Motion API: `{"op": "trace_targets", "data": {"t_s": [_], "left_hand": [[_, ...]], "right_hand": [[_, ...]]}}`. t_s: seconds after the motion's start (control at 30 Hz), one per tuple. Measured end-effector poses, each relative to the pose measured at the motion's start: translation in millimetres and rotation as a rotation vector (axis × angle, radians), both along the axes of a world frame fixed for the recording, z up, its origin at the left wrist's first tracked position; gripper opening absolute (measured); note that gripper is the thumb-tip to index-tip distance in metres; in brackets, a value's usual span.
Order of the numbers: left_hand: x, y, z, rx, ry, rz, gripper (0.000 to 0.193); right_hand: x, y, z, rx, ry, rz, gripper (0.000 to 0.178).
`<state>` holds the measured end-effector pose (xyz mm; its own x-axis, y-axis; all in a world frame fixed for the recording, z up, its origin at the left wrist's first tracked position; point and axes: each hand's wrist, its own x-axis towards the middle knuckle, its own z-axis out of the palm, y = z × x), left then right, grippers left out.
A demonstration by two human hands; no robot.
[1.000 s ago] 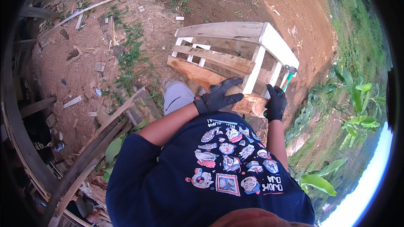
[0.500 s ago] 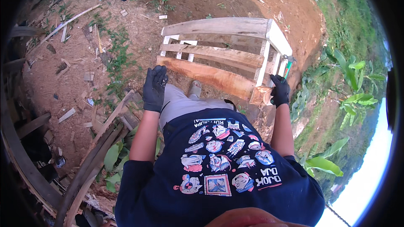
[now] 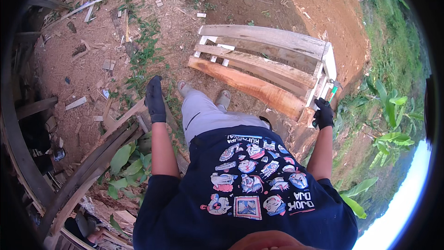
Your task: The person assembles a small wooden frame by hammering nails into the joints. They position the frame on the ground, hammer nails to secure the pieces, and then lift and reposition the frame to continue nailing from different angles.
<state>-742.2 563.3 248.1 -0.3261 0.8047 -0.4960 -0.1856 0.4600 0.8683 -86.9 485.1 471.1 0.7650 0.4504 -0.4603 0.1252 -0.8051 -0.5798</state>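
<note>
Black work gloves cover both hands of a person standing on bare reddish earth and looking down over a dark printed shirt and grey trousers. At the right, the right hand has its fingers closed around the handle of a hammer with a green-and-dark grip, whose metal head points up toward the end of a wooden bench frame. That frame, built of pale weathered planks with whitish end posts, lies on the ground just ahead of the person's feet, and an orange-brown slab forms its nearest edge; the hammer sits just beside the frame's right end. The left hand hangs out to the left, well apart from the frame, with its fingers extended and loosely together, holding nothing. Below it, scrap boards and wood offcuts lie scattered over the dirt among small green weeds. Leafy plants grow along the slope on the right.
</note>
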Motion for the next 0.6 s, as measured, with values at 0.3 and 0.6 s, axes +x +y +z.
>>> {"op": "trace_targets", "data": {"t_s": [0.3, 0.6], "left_hand": [[-64.9, -8.7, -2.4, -0.091, 0.057, 0.293, 0.045], [-112.4, -15.0, 1.0, -0.364, 0.858, -0.125, 0.061]], "right_hand": [[19.8, 0.7, -1.2, -0.001, 0.023, -0.014, 0.053], [34.2, 4.0, -3.9, 0.0, 0.009, 0.013, 0.053]]}}
